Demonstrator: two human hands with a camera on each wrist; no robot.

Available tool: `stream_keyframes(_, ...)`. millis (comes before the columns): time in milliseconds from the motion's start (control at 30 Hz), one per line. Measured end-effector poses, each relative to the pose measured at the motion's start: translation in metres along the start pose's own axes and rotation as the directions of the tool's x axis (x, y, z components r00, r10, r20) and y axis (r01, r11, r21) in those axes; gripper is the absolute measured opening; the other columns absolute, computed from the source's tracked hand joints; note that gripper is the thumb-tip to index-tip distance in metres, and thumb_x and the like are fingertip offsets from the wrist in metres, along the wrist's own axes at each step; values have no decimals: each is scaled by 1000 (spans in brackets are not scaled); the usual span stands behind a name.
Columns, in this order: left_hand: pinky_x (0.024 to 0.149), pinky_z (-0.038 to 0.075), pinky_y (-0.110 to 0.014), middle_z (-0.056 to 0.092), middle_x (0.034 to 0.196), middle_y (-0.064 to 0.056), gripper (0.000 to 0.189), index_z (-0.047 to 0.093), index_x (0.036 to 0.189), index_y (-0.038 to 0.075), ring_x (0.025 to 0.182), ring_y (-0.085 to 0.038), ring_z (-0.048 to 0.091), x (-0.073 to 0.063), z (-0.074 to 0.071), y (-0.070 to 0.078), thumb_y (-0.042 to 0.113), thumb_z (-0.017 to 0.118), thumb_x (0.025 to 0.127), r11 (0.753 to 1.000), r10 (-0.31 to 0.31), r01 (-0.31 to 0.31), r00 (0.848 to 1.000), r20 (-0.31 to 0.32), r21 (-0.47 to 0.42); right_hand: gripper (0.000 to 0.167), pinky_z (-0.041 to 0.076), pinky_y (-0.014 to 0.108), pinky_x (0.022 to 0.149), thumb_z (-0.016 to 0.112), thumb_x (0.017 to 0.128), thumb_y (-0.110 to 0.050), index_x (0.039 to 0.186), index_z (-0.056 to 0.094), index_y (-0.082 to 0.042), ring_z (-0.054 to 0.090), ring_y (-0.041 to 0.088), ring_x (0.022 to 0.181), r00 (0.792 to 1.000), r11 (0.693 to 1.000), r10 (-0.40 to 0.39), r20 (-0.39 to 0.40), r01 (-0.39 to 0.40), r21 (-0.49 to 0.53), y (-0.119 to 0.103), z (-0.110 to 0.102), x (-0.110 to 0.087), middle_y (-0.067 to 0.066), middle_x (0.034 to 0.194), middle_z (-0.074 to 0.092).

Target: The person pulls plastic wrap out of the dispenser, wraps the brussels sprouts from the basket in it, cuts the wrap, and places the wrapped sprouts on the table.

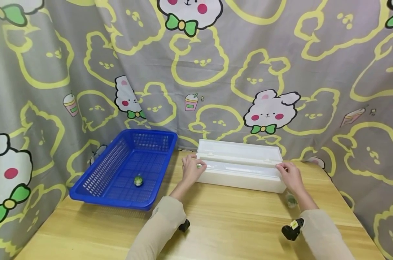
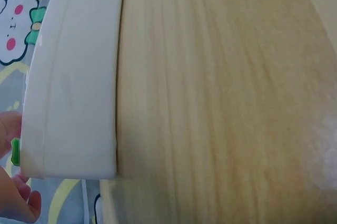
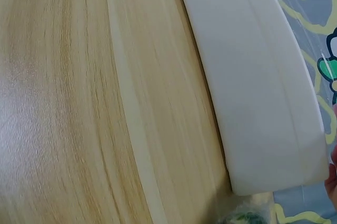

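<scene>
A long white cling film box (image 1: 241, 180) lies on the table with its lid (image 1: 238, 151) raised at the back. Shiny clear film (image 1: 243, 169) shows along its opening. My left hand (image 1: 191, 169) is at the box's left end, thumb and forefinger pinching the film's edge. Beside those fingers a small green piece (image 2: 16, 152) sticks out at the box end. At the other end, my right hand (image 1: 290, 175) pinches the film by the front corner of the lid. In both wrist views the fingers are mostly cut off by the frame edge.
A blue plastic basket (image 1: 164, 159) stands to the left, with one small green-and-white film-wrapped ball (image 1: 138, 181) inside. Another wrapped green bundle (image 1: 291, 199) lies under my right wrist, near the box's right end. A patterned curtain (image 1: 209, 90) closes off the back of the wooden table (image 1: 228, 224).
</scene>
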State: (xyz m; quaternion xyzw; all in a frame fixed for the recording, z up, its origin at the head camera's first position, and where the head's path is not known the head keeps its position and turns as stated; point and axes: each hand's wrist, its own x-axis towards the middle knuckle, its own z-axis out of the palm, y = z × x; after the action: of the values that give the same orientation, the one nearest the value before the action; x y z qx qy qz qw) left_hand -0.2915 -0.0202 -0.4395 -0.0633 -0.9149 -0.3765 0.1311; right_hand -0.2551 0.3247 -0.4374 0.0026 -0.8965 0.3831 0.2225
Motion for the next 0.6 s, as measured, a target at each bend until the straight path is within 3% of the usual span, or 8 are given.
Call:
stream_keyframes(233, 82, 38, -45, 50, 122, -9, 14, 71, 80, 10, 112, -31, 35, 7, -1, 4, 23, 67, 82, 1000, -28, 28, 998, -48, 2, 26, 35, 15, 62, 54, 92, -16, 89, 61, 9, 43, 11, 74, 999, 1000, 18, -36, -19, -12, -2, 3, 1, 17, 88, 54)
stream_keyframes(467, 82, 37, -43, 49, 113, -7, 14, 70, 77, 11, 110, -27, 34, 22, -7, 11, 23, 65, 83, 1000, -3, 5, 998, -59, 27, 32, 33, 32, 65, 48, 95, -19, 93, 59, 11, 43, 26, 77, 998, 996, 63, -29, -65, -65, -9, 1, 7, 16, 85, 45)
stream_keyframes(600, 83, 36, -42, 48, 109, -7, 15, 69, 78, 12, 109, -27, 34, 28, -8, 14, 25, 64, 84, 999, -5, 6, 999, -42, 42, 34, 31, 35, 64, 46, 96, -21, 96, 58, 10, 42, 28, 78, 994, 989, 106, -31, -109, -97, -14, -1, 10, 16, 87, 41)
